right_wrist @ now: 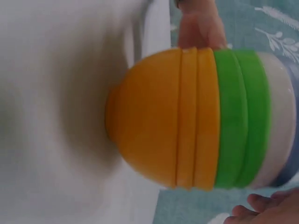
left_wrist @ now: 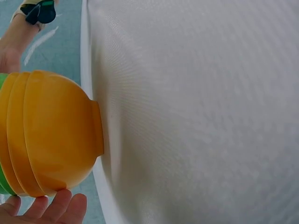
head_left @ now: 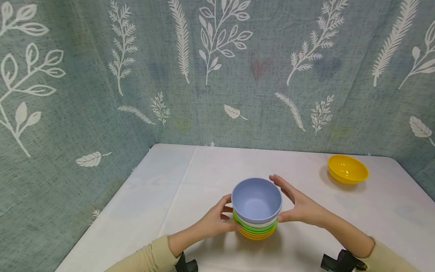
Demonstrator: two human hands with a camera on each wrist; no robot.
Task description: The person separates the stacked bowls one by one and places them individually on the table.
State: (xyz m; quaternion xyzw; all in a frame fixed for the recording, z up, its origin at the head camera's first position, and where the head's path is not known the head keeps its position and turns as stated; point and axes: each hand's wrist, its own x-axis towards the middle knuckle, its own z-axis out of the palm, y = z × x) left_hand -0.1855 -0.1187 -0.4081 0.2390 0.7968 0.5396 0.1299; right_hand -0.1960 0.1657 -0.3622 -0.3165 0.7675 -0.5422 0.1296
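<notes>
A nested stack of bowls (head_left: 256, 200) stands near the front of the white table, a blue bowl on top, with white, green and orange-yellow rims below it. My left hand (head_left: 217, 219) curves round the stack's left side, thumb at the front; its fingertips (left_wrist: 60, 205) meet the orange bowls in the left wrist view. On the other side my right hand (head_left: 302, 207) is spread in a wide C, fingers and thumb near the blue rim. In the right wrist view, the right hand (right_wrist: 271, 210) shows a gap to the stack (right_wrist: 154, 116).
A yellow bowl (head_left: 347, 170) sits by itself toward the back right of the table (head_left: 204, 170). Grey-green curtains (head_left: 204, 105) with white leaf prints rise behind the table and along its left side. Each wrist carries a black camera mount.
</notes>
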